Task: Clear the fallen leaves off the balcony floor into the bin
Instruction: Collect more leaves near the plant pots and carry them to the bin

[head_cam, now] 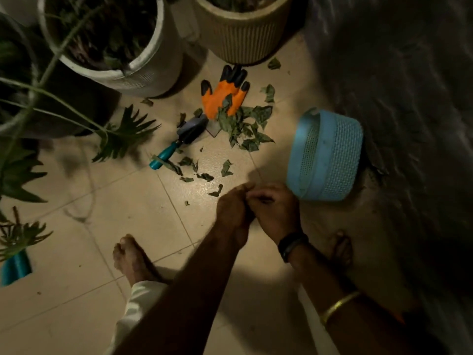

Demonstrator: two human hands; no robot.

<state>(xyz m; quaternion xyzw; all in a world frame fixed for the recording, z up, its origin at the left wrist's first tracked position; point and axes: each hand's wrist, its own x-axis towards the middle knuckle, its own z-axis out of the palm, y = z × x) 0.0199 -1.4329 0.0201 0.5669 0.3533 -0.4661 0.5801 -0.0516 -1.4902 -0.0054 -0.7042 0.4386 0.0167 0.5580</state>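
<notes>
Low in the middle of the frame the left hand (pixel 234 210) and the right hand (pixel 275 210) meet, touching each other, fingers curled inward. The picture is blurred there, so whether either grip is grasping a leaf or is merely clenched cannot be told. The right wrist wears a dark band (pixel 290 245). Just right of the hands a blue bin (pixel 330 156) lies tipped on the tiled floor (pixel 102 201). Above the hands, loose leaves (pixel 245 129) are scattered mid-frame, the thickest pile beside an orange glove (pixel 220 98). A trowel (pixel 179 140) with a teal handle lies left of that pile. Plant pots (pixel 143 70) fill the upper left.
</notes>
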